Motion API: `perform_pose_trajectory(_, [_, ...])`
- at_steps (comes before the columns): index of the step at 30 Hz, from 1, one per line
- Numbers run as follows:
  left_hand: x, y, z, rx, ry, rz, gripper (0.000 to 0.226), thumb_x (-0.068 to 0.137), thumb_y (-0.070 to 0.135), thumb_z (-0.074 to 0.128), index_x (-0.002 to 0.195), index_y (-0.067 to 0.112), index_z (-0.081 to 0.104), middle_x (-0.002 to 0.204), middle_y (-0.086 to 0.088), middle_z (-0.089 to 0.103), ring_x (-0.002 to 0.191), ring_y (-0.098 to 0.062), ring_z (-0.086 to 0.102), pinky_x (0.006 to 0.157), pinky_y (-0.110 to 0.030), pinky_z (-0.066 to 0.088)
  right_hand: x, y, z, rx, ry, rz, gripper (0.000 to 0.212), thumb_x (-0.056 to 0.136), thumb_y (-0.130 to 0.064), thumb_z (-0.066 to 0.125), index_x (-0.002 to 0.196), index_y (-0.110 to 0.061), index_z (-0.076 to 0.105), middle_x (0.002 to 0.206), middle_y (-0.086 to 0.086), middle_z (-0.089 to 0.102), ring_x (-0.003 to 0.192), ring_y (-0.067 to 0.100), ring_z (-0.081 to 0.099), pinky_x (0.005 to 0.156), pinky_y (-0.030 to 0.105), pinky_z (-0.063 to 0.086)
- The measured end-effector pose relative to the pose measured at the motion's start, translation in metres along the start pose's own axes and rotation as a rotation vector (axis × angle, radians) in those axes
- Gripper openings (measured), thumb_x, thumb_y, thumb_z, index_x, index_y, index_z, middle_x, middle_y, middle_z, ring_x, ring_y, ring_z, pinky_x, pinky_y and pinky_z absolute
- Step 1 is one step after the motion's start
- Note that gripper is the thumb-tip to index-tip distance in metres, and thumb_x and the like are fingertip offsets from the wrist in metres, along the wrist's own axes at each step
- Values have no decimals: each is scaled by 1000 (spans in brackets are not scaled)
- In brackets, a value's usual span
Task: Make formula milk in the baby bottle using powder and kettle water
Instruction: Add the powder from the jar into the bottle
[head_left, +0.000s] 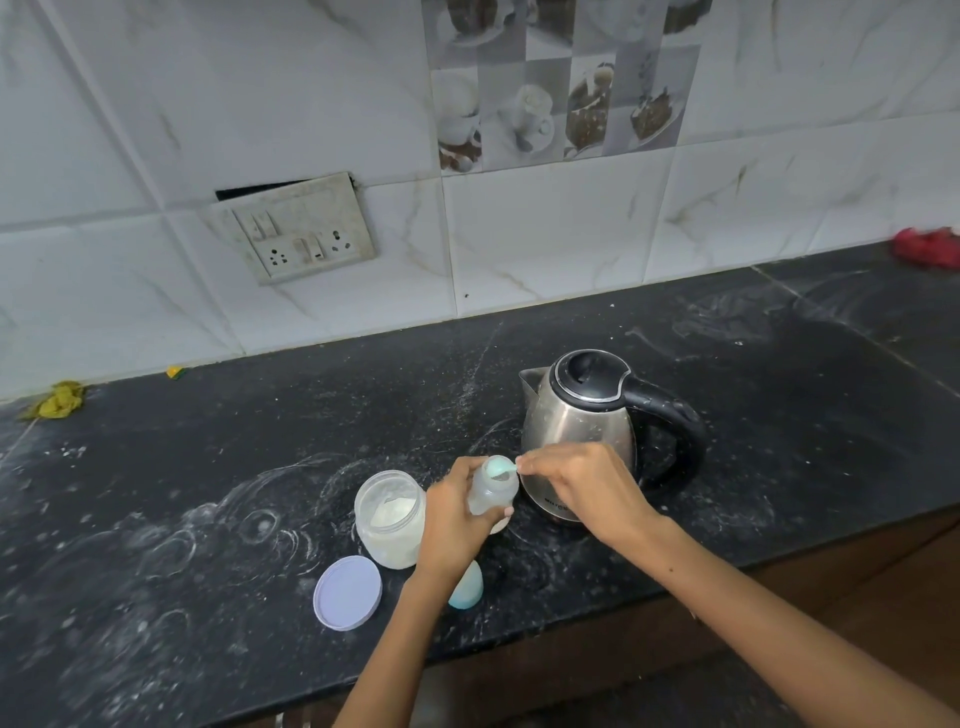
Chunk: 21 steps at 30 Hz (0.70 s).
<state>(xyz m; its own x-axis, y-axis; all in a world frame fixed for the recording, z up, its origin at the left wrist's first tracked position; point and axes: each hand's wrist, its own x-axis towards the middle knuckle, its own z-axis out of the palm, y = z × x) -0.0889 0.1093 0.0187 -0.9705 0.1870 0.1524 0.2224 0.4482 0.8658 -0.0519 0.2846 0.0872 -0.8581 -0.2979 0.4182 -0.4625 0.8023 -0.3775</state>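
Observation:
My left hand (451, 519) grips a small clear baby bottle (492, 488) with a teal rim, tilted toward the right above the black counter. My right hand (582, 483) pinches a small scoop (506, 467) whose bowl rests at the bottle's open mouth. An open clear jar of white powder (389, 519) stands just left of my left hand. Its lilac lid (347, 592) lies flat in front of it. A teal bottle cap (466, 590) sits on the counter, partly hidden under my left wrist. A steel kettle (587, 431) with black lid and handle stands behind my right hand.
The black stone counter (208, 467) is dusted with white powder smears. A wall socket plate (301, 234) hangs loose on the tiled wall. A yellow cloth (57, 400) lies far left, a red cloth (930, 247) far right. The counter's front edge runs under my forearms.

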Motion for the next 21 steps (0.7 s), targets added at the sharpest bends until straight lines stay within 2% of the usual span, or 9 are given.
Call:
perform_pose_trajectory(3, [0, -1, 0, 24, 21, 18, 54, 65, 12, 85, 111, 21, 58, 105, 11, 69, 99, -11, 64, 90, -36, 52, -1, -3, 0, -1, -51, 17, 34, 78, 11, 69, 103, -10, 77, 95, 12, 77, 85, 27, 75, 74, 40, 61])
perform_pose_trajectory(5, [0, -1, 0, 19, 15, 18, 55, 64, 11, 85, 112, 20, 59, 106, 10, 69, 100, -12, 64, 89, -36, 52, -4, -1, 1, -14, -4, -21, 33, 75, 13, 71, 100, -8, 78, 97, 12, 78, 87, 26, 75, 74, 39, 62])
perform_pose_trajectory(9, [0, -3, 0, 50, 14, 39, 54, 65, 13, 86, 112, 20, 59, 105, 9, 69, 98, -13, 65, 87, -34, 52, -4, 0, 0, -15, -48, -14, 34, 79, 11, 68, 103, -11, 77, 97, 12, 77, 85, 29, 74, 74, 41, 61])
perform_pose_trajectory(16, [0, -4, 2, 57, 5, 45, 54, 65, 13, 85, 111, 21, 59, 106, 9, 69, 98, -13, 64, 86, -33, 52, -4, 3, 1, 5, -8, -9, 32, 73, 15, 72, 95, -6, 79, 93, 14, 78, 83, 30, 75, 70, 42, 63])
perform_pose_trajectory(21, [2, -6, 3, 78, 5, 48, 54, 64, 13, 85, 111, 21, 60, 105, 10, 69, 96, -12, 64, 84, -30, 51, -5, 5, 1, 23, -21, -7, 33, 75, 15, 71, 98, -7, 78, 94, 15, 77, 84, 30, 75, 72, 42, 62])
